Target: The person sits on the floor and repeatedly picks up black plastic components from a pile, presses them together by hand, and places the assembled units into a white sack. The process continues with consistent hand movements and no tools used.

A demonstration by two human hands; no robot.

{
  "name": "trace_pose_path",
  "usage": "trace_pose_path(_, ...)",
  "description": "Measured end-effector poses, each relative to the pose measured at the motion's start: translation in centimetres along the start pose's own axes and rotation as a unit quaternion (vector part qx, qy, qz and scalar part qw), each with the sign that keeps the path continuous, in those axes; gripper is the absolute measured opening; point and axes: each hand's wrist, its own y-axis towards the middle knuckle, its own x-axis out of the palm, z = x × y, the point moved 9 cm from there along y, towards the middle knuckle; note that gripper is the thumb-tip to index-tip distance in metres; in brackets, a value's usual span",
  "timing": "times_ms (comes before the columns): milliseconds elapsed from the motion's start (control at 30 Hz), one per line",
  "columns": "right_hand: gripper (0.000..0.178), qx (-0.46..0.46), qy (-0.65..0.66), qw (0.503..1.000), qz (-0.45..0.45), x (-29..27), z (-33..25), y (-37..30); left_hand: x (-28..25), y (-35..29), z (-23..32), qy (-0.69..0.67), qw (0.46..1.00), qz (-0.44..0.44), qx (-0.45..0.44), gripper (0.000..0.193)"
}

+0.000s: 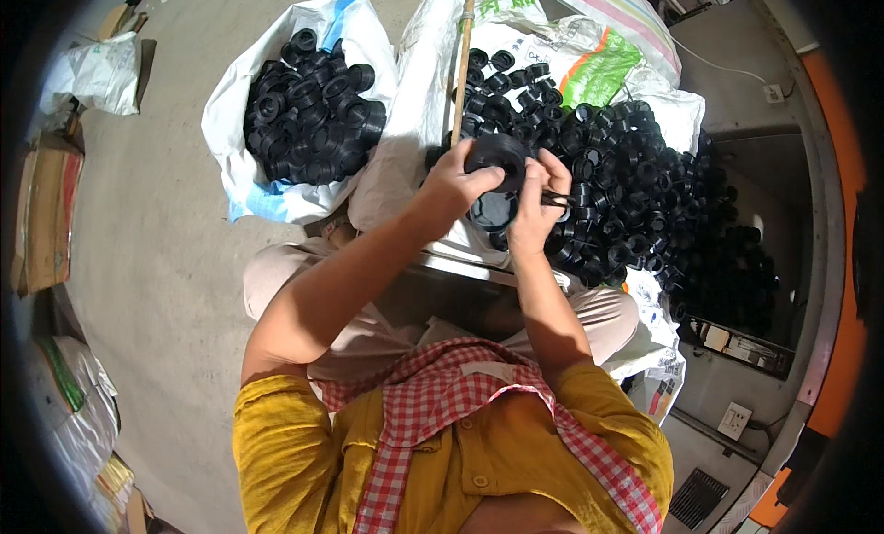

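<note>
In front of my knees, my left hand (455, 190) is closed on a round black plastic part (498, 147), with the thumb lying across its face and reaching its central hole. My right hand (538, 205) is closed at the right side of this part, its fingertips close to the rim. A thin dark looped tool (556, 199) sticks out from the right hand; most of it is hidden, so its kind is unclear. Just below the held part lies another black round piece (493, 212). A large heap of similar black parts (603, 166) spreads beyond and right of my hands.
A white sack (226, 106) full of black round parts stands open at the far left. An upright wooden stick (463, 74) rises behind my hands. White woven sacks lie under the heap. Cardboard (46, 216) is at the left edge; a wall socket (734, 421) is at right.
</note>
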Motion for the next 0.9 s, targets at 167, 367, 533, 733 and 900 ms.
trace_pose_path(167, 0.039, 0.023, -0.308, 0.950, -0.043, 0.6, 5.5, 3.0, 2.6, -2.3, 3.8, 0.605, 0.747, -0.049, 0.270, 0.020)
trace_pose_path(367, 0.015, 0.132, -0.463, 0.869, -0.118, -8.8, 13.6, 3.3, -9.1, -0.5, 10.9, 0.723, 0.632, 0.218, 0.173, 0.029)
trace_pose_path(533, 0.039, 0.190, -0.460, 0.838, -0.222, -10.2, 20.1, -1.7, -9.2, -0.2, 9.5, 0.758, 0.598, 0.246, 0.091, 0.072)
trace_pose_path(733, 0.040, 0.385, -0.413, 0.785, -0.255, -7.1, 23.7, -5.0, -3.7, 1.0, 3.0, 0.727, 0.683, -0.024, 0.064, 0.063)
trace_pose_path(900, 0.034, 0.490, -0.175, 0.847, -0.109, -7.6, 13.8, -4.7, -4.3, 1.3, 0.3, 0.598, 0.792, -0.078, -0.097, 0.061)
